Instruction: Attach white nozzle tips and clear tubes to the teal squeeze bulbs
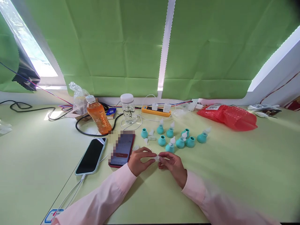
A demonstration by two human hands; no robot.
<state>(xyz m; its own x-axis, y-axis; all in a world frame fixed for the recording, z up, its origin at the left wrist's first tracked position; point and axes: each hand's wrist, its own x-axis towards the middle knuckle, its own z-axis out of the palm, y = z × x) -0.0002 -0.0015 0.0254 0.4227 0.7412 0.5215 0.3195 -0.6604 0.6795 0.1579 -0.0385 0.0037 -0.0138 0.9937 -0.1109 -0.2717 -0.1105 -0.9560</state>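
Note:
Between my left hand [141, 161] and my right hand [172, 165] is a small clear plastic piece [157, 158], pinched by the fingertips of both. It looks like a nozzle tip, though the fingers partly cover it. Just beyond the hands stand several teal rubber bulbs. One bulb [170, 147] carries a translucent tip [172, 140], as does another bulb [202, 137] farther right. Others, such as this open bulb [161, 140], have a bare round mouth. Loose translucent pieces [152, 137] lie left of the bulbs.
A red-cased phone [122, 150] and a charging phone [91, 156] lie left of the hands. Behind them stand an orange drink bottle [99, 117] and a clear jar [128, 111]. An orange power strip [156, 111] and a red plastic package [229, 116] are at the back.

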